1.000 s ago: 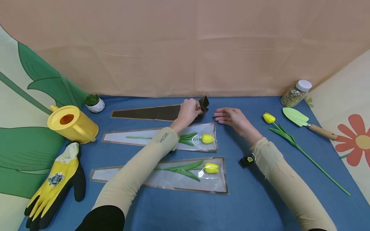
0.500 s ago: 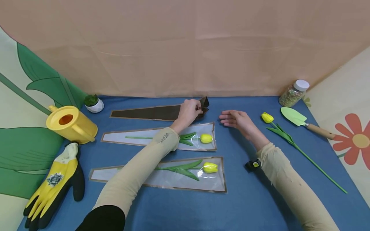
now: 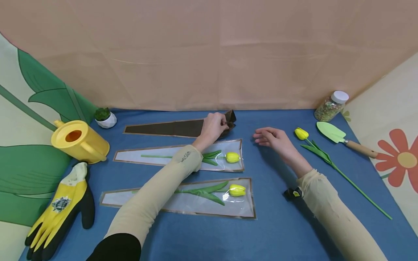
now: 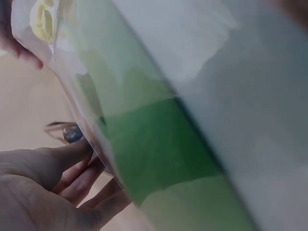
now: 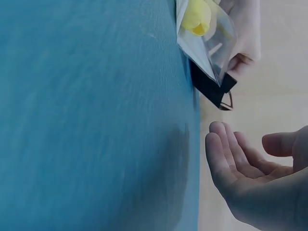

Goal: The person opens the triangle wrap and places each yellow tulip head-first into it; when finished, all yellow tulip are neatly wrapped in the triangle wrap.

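My left hand pinches the wide end of a dark, tapered flower sleeve lying at the back of the table. That end stands up, crumpled, beside the fingertips. My right hand hangs over the cloth to the right, fingers loosely extended, holding nothing. In the right wrist view the right hand faces the sleeve's dark end across a gap. Closer in lie two more sleeves, the middle one with a yellow tulip inside and the front one with another tulip.
A loose yellow tulip and a green trowel lie at right, below a white-capped jar. At left are a yellow watering can, a small potted plant and a yellow-black glove. A brown backdrop rises behind.
My right hand has moved right and slightly toward me, away from the dark sleeve, its fingers still loose. My left hand keeps its pinch on the sleeve's end.
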The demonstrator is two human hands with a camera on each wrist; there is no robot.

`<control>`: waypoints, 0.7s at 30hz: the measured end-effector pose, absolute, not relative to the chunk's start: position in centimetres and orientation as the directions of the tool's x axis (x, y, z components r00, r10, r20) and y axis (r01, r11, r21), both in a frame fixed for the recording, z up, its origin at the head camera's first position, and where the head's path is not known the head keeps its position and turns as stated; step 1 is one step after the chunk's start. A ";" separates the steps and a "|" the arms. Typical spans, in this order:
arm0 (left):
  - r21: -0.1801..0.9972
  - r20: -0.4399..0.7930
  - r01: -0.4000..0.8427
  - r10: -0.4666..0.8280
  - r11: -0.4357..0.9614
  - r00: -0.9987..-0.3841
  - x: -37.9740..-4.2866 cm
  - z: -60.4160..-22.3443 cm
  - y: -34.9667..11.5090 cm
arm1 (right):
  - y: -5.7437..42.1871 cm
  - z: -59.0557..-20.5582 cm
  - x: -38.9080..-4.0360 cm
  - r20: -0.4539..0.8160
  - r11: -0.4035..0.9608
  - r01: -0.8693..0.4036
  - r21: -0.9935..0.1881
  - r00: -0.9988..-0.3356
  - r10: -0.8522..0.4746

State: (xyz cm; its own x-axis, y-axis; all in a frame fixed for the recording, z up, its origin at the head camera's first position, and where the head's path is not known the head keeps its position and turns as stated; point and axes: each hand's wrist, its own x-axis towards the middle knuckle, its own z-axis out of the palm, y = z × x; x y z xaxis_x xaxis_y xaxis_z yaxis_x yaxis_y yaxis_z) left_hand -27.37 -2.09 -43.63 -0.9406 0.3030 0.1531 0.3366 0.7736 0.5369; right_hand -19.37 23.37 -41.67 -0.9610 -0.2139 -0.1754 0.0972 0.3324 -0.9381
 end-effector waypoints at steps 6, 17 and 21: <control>0.557 0.172 0.342 0.298 0.757 -0.939 -26.5 -42.6 -2.1 | 25.2 -41.3 -17.7 -0.124 0.339 0.042 -0.940 -0.967 -0.221; 0.605 0.204 0.354 0.290 0.713 -0.935 -26.5 -42.8 -1.9 | 30.6 -40.2 -14.2 -0.009 0.452 -0.069 -0.889 -0.986 -0.169; 0.613 0.199 0.340 0.277 0.713 -0.940 -26.7 -42.9 -1.7 | 33.1 -40.1 -13.3 0.026 0.508 -0.080 -0.858 -0.993 -0.112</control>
State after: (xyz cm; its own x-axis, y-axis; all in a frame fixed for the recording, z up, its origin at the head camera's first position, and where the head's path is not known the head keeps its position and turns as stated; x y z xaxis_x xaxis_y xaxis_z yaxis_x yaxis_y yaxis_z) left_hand -26.65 -1.74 -42.87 -0.9401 0.2769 0.1989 0.3398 0.7132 0.6131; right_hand -13.31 33.09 -40.07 -0.9933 -0.1123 0.0261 -0.0800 0.5078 -0.8578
